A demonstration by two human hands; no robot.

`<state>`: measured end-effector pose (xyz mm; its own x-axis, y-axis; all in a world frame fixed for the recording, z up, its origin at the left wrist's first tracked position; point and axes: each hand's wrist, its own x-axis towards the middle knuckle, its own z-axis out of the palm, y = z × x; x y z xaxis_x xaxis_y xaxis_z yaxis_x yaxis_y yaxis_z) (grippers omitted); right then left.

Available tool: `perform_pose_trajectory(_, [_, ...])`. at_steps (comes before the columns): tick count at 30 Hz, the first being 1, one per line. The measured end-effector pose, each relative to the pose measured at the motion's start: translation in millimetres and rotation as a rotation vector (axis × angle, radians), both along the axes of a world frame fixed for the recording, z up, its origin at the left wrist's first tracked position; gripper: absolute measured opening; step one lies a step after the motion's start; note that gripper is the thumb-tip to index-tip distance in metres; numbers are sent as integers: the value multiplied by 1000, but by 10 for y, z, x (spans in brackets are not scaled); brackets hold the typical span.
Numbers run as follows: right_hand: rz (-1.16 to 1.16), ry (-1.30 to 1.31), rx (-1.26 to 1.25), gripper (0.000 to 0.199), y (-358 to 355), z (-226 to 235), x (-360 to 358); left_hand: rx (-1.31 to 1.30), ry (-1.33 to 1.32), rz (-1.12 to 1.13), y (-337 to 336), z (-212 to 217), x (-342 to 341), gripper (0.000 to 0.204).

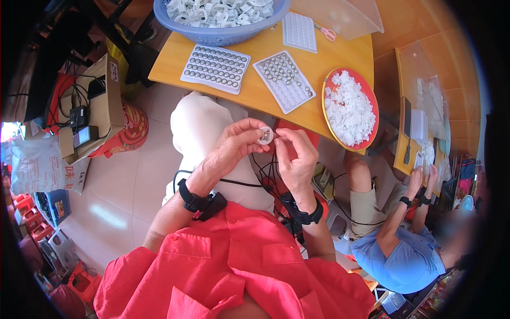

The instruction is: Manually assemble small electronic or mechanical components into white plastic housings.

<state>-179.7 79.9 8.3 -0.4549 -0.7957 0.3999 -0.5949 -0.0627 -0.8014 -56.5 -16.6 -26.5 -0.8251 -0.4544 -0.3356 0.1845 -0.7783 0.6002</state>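
Observation:
My left hand (240, 141) pinches a small round white plastic part (266, 139) with a dark and metallic middle, held up over my lap. Close to its right edge is my right hand (296, 155), thumb and forefinger pressed together. Whether a tiny piece sits between those fingertips is too small to tell. On the wooden table (163, 65) ahead lie a white tray (191, 78) full of round silver button-like pieces and a second tray (287, 105), partly filled with the same pieces. A red oval plate (324, 101) at the right carries a heap of small whitish plastic pieces (349, 109).
A blue basket (218, 36) of white plastic parts stands at the table's far edge, near another pocketed tray (299, 33) and pink-handled scissors (329, 35). A co-worker in blue (398, 258) works at the right table. Black cables (239, 183) cross my lap; a cardboard box (109, 119) stands left.

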Motion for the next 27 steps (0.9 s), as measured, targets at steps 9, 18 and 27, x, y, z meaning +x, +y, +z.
perform_pose_trajectory(9, [-263,221,233,7,-218,29,-653,-3,41,-8,-7,-50,0,16])
perform_pose_trajectory(18, [-242,532,366,11,-601,-18,-911,3,57,3,-8,-53,6,16])
perform_pose_trajectory(27, [-221,572,568,11,-652,51,-871,20,72,11,-7,-60,11,16])
